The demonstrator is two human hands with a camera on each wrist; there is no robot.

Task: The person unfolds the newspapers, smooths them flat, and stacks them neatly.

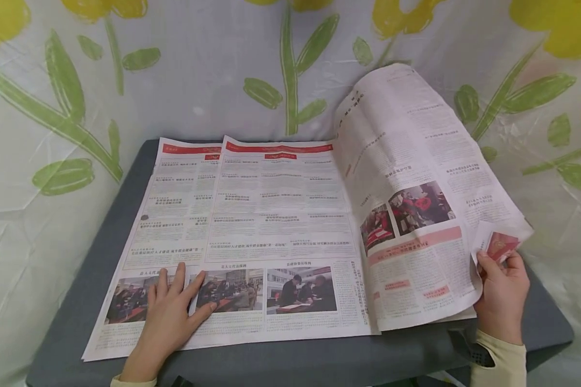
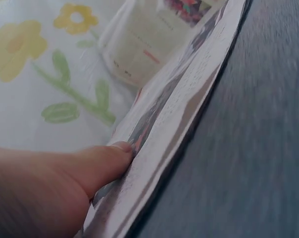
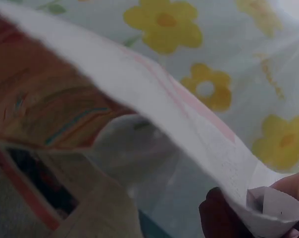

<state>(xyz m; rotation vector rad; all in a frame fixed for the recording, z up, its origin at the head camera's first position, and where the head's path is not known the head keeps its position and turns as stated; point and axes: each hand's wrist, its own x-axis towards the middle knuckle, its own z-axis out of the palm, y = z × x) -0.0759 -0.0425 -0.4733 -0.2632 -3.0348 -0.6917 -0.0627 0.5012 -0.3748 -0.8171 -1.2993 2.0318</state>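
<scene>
An open newspaper [image 1: 281, 231] with red header bands and photos lies on a grey table. My left hand [image 1: 169, 317] rests on its lower left part, fingers spread across the printed photos. In the left wrist view, the thumb [image 2: 107, 163] touches the paper near its front edge. My right hand [image 1: 503, 295] pinches the lower right corner of a newspaper page [image 1: 411, 134], which is lifted and curved above the right half. The corner is folded over, showing a red printed patch. In the right wrist view, the page edge [image 3: 189, 129] curls between thumb and fingers.
The grey table [image 1: 271, 360] shows along the front and left of the newspaper. A white sheet [image 1: 198, 70] with yellow flowers and green leaves hangs behind and at both sides. The top of the lifted page stands in front of this sheet.
</scene>
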